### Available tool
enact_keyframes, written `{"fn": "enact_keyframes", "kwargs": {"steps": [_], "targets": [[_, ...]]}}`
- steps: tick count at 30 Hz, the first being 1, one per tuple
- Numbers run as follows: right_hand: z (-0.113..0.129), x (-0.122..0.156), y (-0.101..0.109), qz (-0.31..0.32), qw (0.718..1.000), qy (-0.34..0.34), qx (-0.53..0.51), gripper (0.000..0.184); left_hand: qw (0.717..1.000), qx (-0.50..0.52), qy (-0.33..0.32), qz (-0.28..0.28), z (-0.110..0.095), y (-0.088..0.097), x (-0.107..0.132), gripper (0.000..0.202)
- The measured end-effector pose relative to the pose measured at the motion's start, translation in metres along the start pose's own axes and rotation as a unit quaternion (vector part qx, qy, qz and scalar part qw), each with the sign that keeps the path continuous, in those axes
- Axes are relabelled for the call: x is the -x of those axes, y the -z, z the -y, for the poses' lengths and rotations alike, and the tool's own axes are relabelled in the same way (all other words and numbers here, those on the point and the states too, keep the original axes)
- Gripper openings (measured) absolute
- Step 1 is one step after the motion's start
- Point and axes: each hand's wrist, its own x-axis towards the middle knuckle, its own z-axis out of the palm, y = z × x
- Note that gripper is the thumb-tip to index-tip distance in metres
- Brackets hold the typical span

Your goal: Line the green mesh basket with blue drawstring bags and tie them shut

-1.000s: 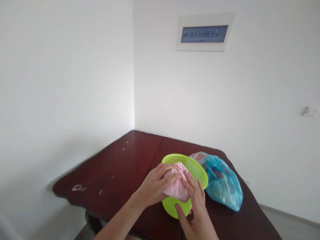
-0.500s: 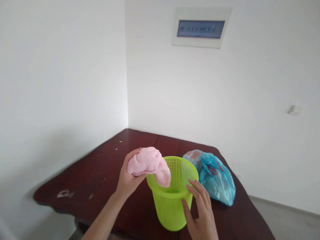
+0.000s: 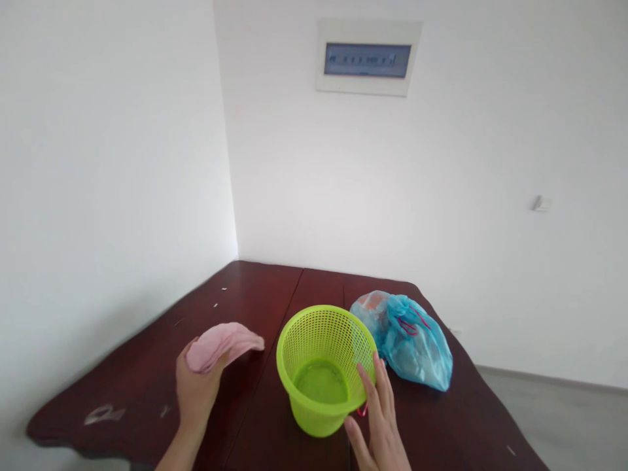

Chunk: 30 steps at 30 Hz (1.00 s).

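Observation:
My left hand (image 3: 199, 386) is closed around a folded pink cloth (image 3: 223, 343), held above the table left of the basket. One end of the cloth droops to the right. The bright green mesh plastic basket (image 3: 318, 418) stands near the middle of the table, and no contents show inside it. At its right side is my right hand (image 3: 377, 415), fingers spread and fingertips at the rim; I cannot tell how firmly they touch. A small red loop (image 3: 362, 410) shows between that hand and the basket.
A tied blue plastic bag (image 3: 419, 347) with red strings lies behind and right of the basket, orange showing through its left part. The dark red wooden table (image 3: 265, 288) has wavy edges and meets white walls. A breaker panel (image 3: 367, 59) hangs above.
My left hand has carried the pink cloth from over the basket's rim to the left. The basket's opening now faces me more. My right hand stays beside it.

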Motion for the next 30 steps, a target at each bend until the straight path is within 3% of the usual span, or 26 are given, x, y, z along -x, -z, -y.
{"fn": "enact_keyframes", "kwargs": {"steps": [3,6,9,13,18,23,26,30], "targets": [[0.003,0.003,-0.003,-0.009,0.999,-0.049,-0.019,0.092,0.994,-0.052,-0.091,0.035,0.022,-0.018,0.012,0.088],[-0.004,0.01,-0.006,-0.014,0.997,-0.076,-0.011,0.095,0.96,-0.145,-0.186,0.15,0.048,-0.038,0.023,0.068],[-0.023,0.024,-0.01,-0.005,0.996,-0.093,0.015,0.091,0.931,-0.19,-0.221,0.219,0.073,-0.056,0.03,0.073],[-0.053,0.05,-0.014,-0.014,0.99,-0.136,0.041,0.093,0.927,-0.183,-0.248,0.215,0.09,-0.066,0.034,0.088],[-0.086,0.089,-0.029,0.024,0.982,-0.153,0.107,0.086,0.941,-0.16,-0.189,0.232,0.077,-0.061,0.035,0.106],[-0.099,0.117,-0.057,-0.002,0.972,-0.13,0.194,0.089,0.946,-0.133,-0.088,0.283,0.06,-0.05,0.032,0.129],[-0.094,0.116,-0.06,0.003,0.96,-0.168,0.225,0.085,0.94,-0.113,-0.051,0.316,0.067,-0.036,0.032,0.139],[-0.09,0.11,-0.055,0.031,0.953,-0.187,0.237,0.089,0.936,-0.122,-0.089,0.317,0.085,-0.011,0.042,0.136]]}}
